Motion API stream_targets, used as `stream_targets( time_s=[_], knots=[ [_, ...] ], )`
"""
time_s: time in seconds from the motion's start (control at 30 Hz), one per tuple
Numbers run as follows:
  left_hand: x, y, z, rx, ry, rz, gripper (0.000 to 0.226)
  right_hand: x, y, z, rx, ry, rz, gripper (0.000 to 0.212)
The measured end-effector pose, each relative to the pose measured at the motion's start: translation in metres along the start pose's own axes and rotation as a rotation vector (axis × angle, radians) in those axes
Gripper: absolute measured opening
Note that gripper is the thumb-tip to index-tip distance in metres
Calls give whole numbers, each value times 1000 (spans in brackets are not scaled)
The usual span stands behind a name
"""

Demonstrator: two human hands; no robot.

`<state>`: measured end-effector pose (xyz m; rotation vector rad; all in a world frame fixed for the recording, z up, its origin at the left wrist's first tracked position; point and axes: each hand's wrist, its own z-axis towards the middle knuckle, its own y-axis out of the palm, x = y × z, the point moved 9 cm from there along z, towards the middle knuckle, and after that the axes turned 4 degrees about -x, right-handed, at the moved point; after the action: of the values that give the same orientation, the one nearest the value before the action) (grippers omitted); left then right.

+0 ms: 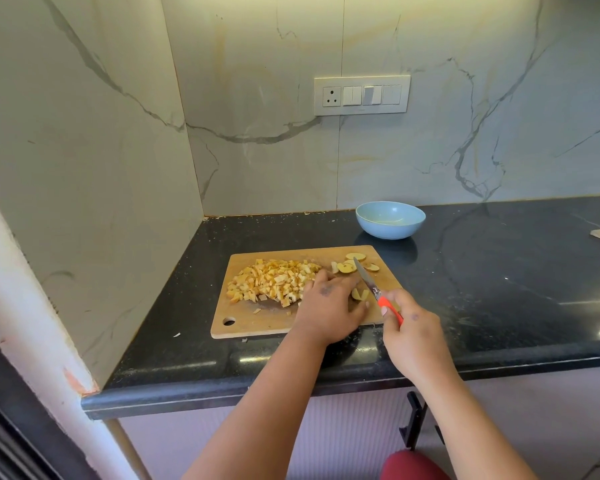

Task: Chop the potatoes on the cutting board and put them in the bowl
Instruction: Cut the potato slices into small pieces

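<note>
Potato slices [347,268] still uncut lie at the two o'clock corner of the wooden cutting board [257,329], four or five as far as the view allows, with two smaller pieces [359,294] just beside the thumb of the left hand [329,306]. That hand lies palm down on the board, fingers fairly straight and reaching toward twelve o'clock, its fingertips at the edge of the one heap of diced potato [274,282] that fills the board's nine o'clock half; whether it presses a piece beneath it cannot be told. The right hand [413,336] grips the orange handle of the single paring knife [371,287], fingers curled round it. The blade's long axis runs from five o'clock up to eleven o'clock, its tip among the slices. So the slices sit at one o'clock from the left fingers, and the knife hand is nearer them. One light blue bowl [390,220] stands on the black counter [499,271] beyond the board at one o'clock, apart from it, with no potato visible inside.
</note>
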<state>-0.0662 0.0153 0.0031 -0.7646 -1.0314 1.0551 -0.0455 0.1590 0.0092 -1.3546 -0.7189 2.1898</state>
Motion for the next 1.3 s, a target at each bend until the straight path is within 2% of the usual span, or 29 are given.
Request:
stream_targets(
  time_s=[0.13, 0.33, 0.43, 0.57, 0.7, 0.9, 1.07, 1.23, 1.3],
  knots=[
    [-2, 0, 1, -14, -29, 13, 35, -1, 0, 0, 12, 9, -34, 20],
    [-10, -12, -3, 94, -85, -50, 23, -7, 1, -2, -4, -19, -84, 20],
    [-10, -12, -3, 88, -83, -57, 32, -7, 2, -2, -12, -10, -80, 20],
    [-3, -3, -2, -54, -48, -59, 49, -1, 1, -1, 3, 11, -38, 20],
    [2, 1, 0, -103, -29, -4, 42, 3, 2, 1, -3, 35, -34, 19],
    [-3, -2, -1, -28, -61, 19, 31, 2, 2, 1, -18, 40, -49, 19],
    [-12, -5, -2, 17, -134, 15, 34, -4, 3, -2, -23, 17, -72, 19],
    [-2, 1, -1, -74, -43, 17, 47, -3, 1, -3, -7, 19, -45, 19],
    [1, 2, -1, -98, -20, 16, 45, -2, 0, -2, -4, 14, -29, 19]
  ],
)
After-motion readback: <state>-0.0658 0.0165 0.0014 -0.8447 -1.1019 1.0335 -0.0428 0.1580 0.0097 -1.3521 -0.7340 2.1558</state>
